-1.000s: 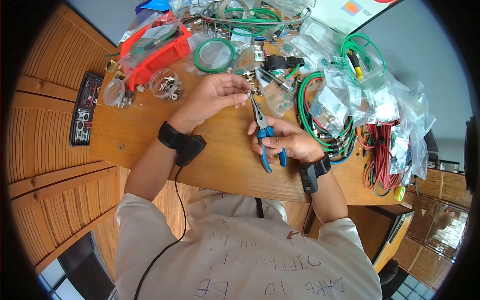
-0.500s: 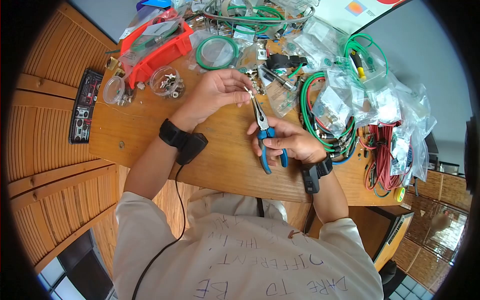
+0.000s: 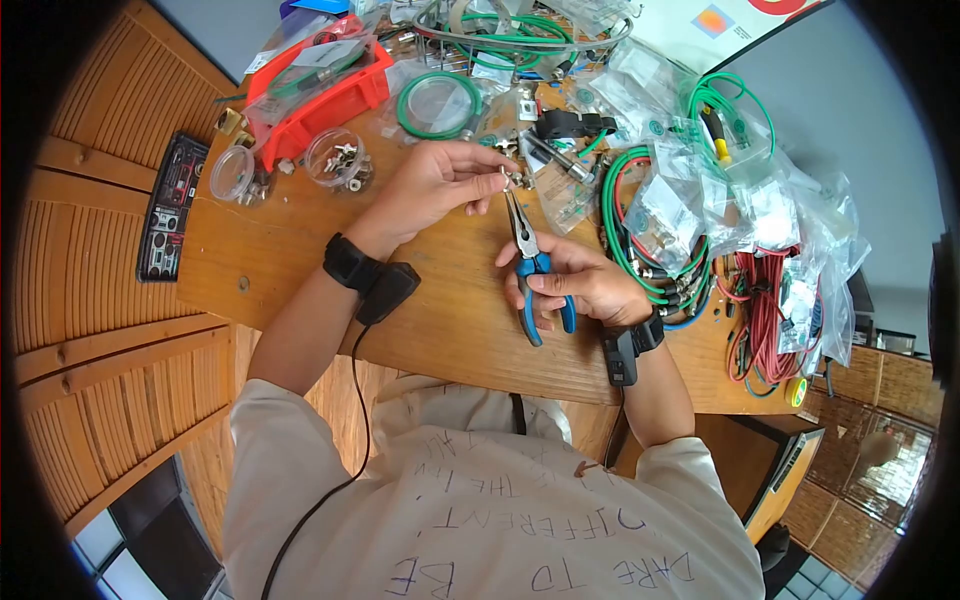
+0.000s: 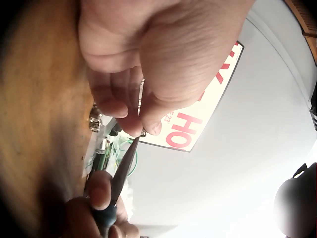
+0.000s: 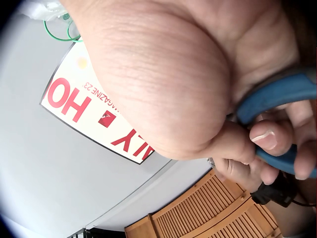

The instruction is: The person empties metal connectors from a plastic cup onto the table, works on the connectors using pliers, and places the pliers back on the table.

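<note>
In the head view my right hand [image 3: 585,285] grips long-nose pliers [image 3: 525,240] by their blue handles, the nose pointing away from me over the table. At the tip is a small metal piece [image 3: 506,180], which my left hand [image 3: 440,190] pinches between thumb and forefinger. Close up in the left wrist view, the metal piece [image 4: 143,133] is mostly hidden by the fingertips, and the pliers' nose [image 4: 124,168] reaches right up to it. The right wrist view shows fingers curled around a blue handle [image 5: 280,94]; the pliers' nose is hidden there.
Left of my left hand stand a clear tub of small metal fittings [image 3: 338,160] and a red bin [image 3: 325,105]. Green cable coils [image 3: 620,220], plastic bags [image 3: 730,200] and a red cable bundle [image 3: 765,310] crowd the right side. A wire basket [image 3: 520,45] stands at the back.
My left fingertips and the plier tip have shifted slightly right and away from me in the head view. Both grips stay the same; the view itself has drifted a little.
</note>
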Tool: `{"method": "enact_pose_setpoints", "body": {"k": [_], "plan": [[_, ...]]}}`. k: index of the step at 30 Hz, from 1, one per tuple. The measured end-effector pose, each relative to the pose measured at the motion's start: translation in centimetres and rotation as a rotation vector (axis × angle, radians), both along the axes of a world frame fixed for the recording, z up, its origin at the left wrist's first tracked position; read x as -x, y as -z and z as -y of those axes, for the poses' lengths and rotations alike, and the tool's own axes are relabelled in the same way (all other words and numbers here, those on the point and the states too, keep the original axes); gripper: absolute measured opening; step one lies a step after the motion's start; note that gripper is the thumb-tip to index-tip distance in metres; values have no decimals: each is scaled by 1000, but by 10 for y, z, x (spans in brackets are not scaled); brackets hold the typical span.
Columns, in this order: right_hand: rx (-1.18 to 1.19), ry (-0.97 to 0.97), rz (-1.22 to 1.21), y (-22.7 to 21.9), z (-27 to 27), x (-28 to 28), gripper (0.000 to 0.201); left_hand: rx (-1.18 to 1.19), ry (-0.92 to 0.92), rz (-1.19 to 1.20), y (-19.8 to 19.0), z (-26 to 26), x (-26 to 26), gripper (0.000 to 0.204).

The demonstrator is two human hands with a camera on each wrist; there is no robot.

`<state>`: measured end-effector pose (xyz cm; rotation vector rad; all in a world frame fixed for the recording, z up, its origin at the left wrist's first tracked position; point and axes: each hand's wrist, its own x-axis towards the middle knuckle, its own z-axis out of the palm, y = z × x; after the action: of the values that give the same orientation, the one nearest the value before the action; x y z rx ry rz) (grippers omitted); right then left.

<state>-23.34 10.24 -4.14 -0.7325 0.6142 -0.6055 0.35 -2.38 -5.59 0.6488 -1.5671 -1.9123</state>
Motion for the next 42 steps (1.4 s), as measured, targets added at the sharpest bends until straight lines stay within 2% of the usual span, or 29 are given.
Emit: {"method": "enact_pose_setpoints", "body": {"k": [17,23,26,34,42], "plan": [[-26,0,21,1,-1,2,32,18,43,17,-1,0,2,34],[-14,6,30,3,-1,2,33,0,-5,-17,0,1,1,33],[-17,-1,18,-1,-1,1,34,15,40,-2,-2,0,2,34],[-12,-41,20,0,1,3,31,-6,43,4,-3,-3,0,23],[-26,-12,11,-2,-1,1,34,-11,43,11,-3,-3,0,23]]}}
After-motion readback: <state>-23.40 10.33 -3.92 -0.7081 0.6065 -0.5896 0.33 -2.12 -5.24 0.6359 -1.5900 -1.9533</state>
